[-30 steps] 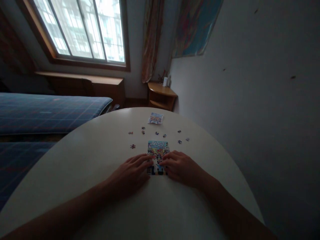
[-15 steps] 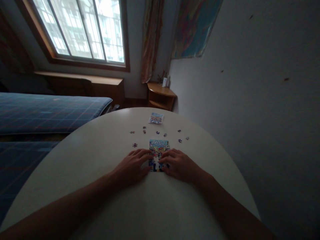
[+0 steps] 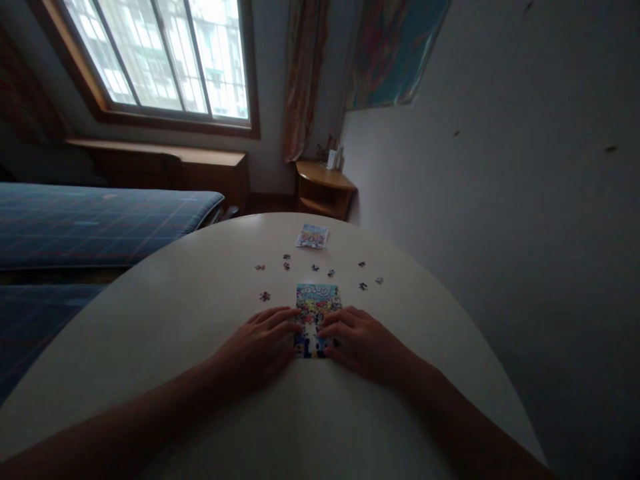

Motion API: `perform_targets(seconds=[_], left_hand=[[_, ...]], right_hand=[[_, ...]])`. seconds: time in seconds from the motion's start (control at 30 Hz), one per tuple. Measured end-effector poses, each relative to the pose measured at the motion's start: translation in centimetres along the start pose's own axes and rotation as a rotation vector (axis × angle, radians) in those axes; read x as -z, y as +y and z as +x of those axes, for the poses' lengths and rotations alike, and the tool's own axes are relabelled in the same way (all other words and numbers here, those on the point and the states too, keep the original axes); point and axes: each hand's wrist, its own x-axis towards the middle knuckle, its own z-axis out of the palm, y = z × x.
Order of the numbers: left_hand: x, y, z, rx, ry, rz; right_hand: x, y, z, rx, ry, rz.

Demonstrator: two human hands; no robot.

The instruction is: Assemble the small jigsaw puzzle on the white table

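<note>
A small colourful jigsaw puzzle [image 3: 319, 300] lies flat on the white round table, with a pale gap showing in its lower middle. My left hand [image 3: 265, 340] rests at its left edge, open, with fingers stretched and their tips touching the border. From the other side my right hand [image 3: 357, 340] reaches over the right part, fingers apart and slightly bent, tips on the surface near the gap. No piece can be made out between the fingers of either hand. A loose puzzle piece [image 3: 265, 296] lies beyond my left hand, and another piece [image 3: 363, 286] beyond my right.
Several more loose pieces [image 3: 315, 268] are scattered past the puzzle. Farther back lies a small picture sheet [image 3: 312, 236] near the far rim of the table [image 3: 200, 293]. A bed with a blue plaid mattress [image 3: 100, 227] stands left, a wall [image 3: 500, 213] right, a corner shelf [image 3: 325, 176] behind.
The view has shifted slightly, so the puzzle looks a little larger and lower. Both hands stay on the puzzle, with hardly any movement of the fingers.
</note>
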Motion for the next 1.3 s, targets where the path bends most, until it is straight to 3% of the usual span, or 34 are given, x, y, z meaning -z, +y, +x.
perform_targets(seconds=[0.53,0.7,0.87,1.03,1.3], left_hand=[[0.2,0.0,-0.2,0.017,-0.047,-0.015],[-0.1,-0.2,0.2,0.029,-0.014,-0.01],[0.5,1.2,1.3,0.068,-0.046,0.073],[1.2,2.8,2.7,0.094,-0.131,0.195],[0.1,1.7,2.4,0.058,-0.016,0.174]], right_hand=[[0.6,-0.2,0.4,-0.031,-0.03,0.084],[1.4,-0.3,1.9,-0.081,-0.088,0.081],[1.9,-0.4,3.7,-0.083,-0.156,0.01],[0.7,-0.2,3.2,-0.047,-0.049,-0.078],[-0.6,1.1,1.7,0.093,0.077,-0.086]])
